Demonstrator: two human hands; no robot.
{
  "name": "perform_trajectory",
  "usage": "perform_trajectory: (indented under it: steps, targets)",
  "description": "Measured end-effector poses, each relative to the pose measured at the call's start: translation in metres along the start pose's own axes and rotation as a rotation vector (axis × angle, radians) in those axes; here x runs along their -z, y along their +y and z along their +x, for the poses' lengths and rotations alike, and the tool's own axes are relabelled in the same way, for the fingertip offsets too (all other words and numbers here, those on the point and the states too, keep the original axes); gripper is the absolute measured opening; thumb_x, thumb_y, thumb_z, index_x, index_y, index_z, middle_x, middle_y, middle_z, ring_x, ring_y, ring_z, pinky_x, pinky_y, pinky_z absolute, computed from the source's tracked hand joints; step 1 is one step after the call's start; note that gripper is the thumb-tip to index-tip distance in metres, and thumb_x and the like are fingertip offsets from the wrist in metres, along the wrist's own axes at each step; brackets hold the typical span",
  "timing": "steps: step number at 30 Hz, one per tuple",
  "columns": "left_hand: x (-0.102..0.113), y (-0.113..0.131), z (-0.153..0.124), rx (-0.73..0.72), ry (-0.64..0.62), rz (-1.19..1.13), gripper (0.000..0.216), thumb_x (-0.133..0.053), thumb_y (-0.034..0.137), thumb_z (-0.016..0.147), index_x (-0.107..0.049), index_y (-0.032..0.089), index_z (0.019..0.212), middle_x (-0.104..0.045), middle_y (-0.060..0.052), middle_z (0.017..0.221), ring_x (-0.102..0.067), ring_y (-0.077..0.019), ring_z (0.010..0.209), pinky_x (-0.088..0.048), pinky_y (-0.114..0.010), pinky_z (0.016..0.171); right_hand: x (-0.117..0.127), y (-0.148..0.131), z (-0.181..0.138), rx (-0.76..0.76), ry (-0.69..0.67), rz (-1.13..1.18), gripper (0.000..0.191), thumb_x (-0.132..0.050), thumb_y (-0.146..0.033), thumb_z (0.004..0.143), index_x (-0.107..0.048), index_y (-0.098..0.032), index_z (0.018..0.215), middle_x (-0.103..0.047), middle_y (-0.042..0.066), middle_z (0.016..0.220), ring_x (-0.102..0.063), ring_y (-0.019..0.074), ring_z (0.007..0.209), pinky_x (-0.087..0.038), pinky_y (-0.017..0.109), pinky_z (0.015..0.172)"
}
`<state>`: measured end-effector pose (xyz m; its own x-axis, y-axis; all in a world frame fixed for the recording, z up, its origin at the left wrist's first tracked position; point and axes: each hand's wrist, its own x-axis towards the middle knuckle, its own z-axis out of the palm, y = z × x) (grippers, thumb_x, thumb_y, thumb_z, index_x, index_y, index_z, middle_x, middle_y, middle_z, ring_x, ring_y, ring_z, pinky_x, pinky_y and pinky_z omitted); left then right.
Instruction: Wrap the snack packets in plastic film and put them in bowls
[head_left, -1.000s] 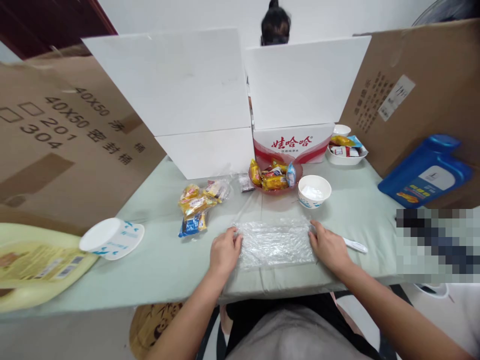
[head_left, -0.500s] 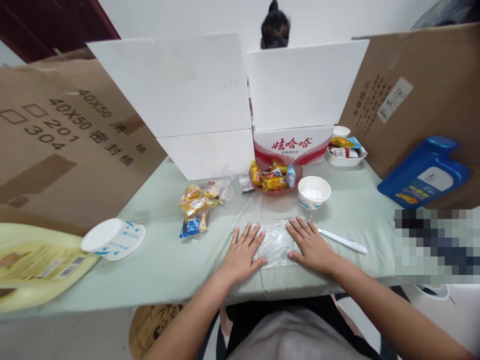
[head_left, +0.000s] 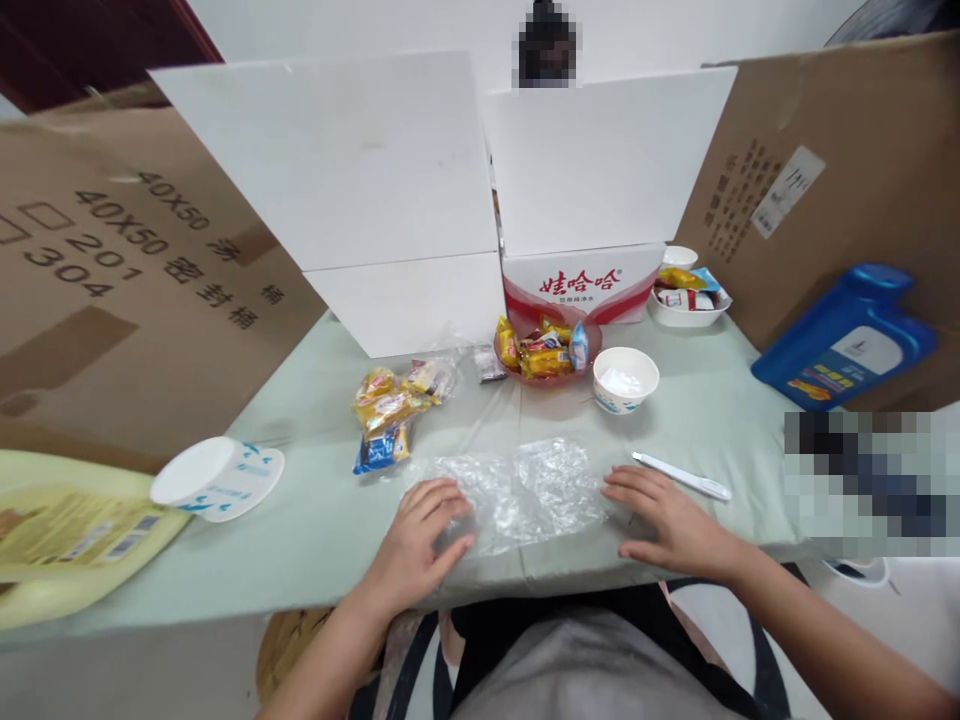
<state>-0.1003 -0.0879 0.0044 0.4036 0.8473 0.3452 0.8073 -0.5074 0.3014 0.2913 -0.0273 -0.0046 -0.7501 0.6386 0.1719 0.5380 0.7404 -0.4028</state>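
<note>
A clear plastic bag [head_left: 525, 497] lies spread and crinkled on the cloth in front of me. My left hand [head_left: 420, 535] is at the bag's left edge, fingers loosely bent and thumb apart, with nothing in it. On the other side, my right hand [head_left: 667, 520] is just past the bag's right edge, fingers stretched out and nothing held. A white utility knife [head_left: 682, 476] lies just beyond my right hand. Up and left of the bag sit wrapped snacks [head_left: 390, 408] in clear plastic, yellow and blue.
A reddish bowl of wrapped snacks [head_left: 545, 375] and a paper bowl [head_left: 625, 382] stand behind the bag. A tipped paper bowl [head_left: 217, 480] and a yellow jug [head_left: 67, 540] are at left; a blue bottle [head_left: 847, 340] is at right. White panels [head_left: 405, 160] and cardboard walls [head_left: 112, 280] enclose the table.
My hands have moved apart, off the middle of the clear bag, the left one leftward and the right one rightward. More of the bag now shows between them.
</note>
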Motion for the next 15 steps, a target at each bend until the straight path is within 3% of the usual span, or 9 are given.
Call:
perform_trajectory:
  steps: [5,8,12,14,15]
  targets:
    - [-0.001,-0.006,-0.025,-0.033,-0.228,0.049,0.036,-0.063,0.042,0.083,-0.062,0.024,0.114,-0.062,-0.008,0.122,-0.053,-0.0285,0.120,-0.039,-0.048,0.104,-0.021,-0.012,0.001,0.047,0.007,-0.020,0.065,-0.064,-0.051,0.082,-0.047,-0.023,0.138,-0.043,0.013,0.145,-0.033,0.0323,0.136,-0.037,0.050,0.107]
    - [0.001,-0.005,-0.030,-0.034,-0.278,0.070,0.043,-0.067,0.044,0.079,-0.061,0.024,0.117,-0.060,-0.008,0.128,-0.049,-0.0299,0.125,-0.034,-0.051,0.108,-0.032,-0.020,0.015,0.107,0.048,-0.002,0.062,-0.062,-0.043,0.086,-0.041,-0.023,0.141,-0.046,0.014,0.142,-0.039,0.0300,0.132,-0.039,0.048,0.105]
    - [0.003,-0.001,-0.033,-0.015,-0.307,0.084,0.049,-0.072,0.038,0.075,-0.059,0.025,0.120,-0.058,-0.007,0.132,-0.045,-0.0306,0.130,-0.031,-0.052,0.110,-0.037,-0.028,0.036,0.082,0.187,0.040,0.077,-0.065,-0.039,0.084,-0.027,-0.018,0.148,-0.051,0.017,0.133,-0.045,0.0291,0.123,-0.040,0.049,0.101]
    - [0.004,0.001,-0.035,-0.014,-0.303,0.085,0.047,-0.070,0.033,0.075,-0.059,0.025,0.120,-0.057,-0.007,0.133,-0.043,-0.0302,0.132,-0.031,-0.052,0.110,-0.034,-0.031,0.045,0.110,0.188,0.050,0.077,-0.066,-0.041,0.083,-0.030,-0.018,0.146,-0.050,0.017,0.135,-0.040,0.0304,0.127,-0.038,0.050,0.103]
    - [0.004,0.002,-0.036,-0.015,-0.297,0.085,0.045,-0.069,0.031,0.076,-0.059,0.025,0.120,-0.057,-0.007,0.133,-0.042,-0.0299,0.133,-0.031,-0.052,0.110,-0.031,-0.032,0.049,0.147,0.159,0.057,0.067,-0.065,-0.038,0.084,-0.037,-0.020,0.143,-0.052,0.015,0.133,-0.040,0.0295,0.128,-0.037,0.049,0.103]
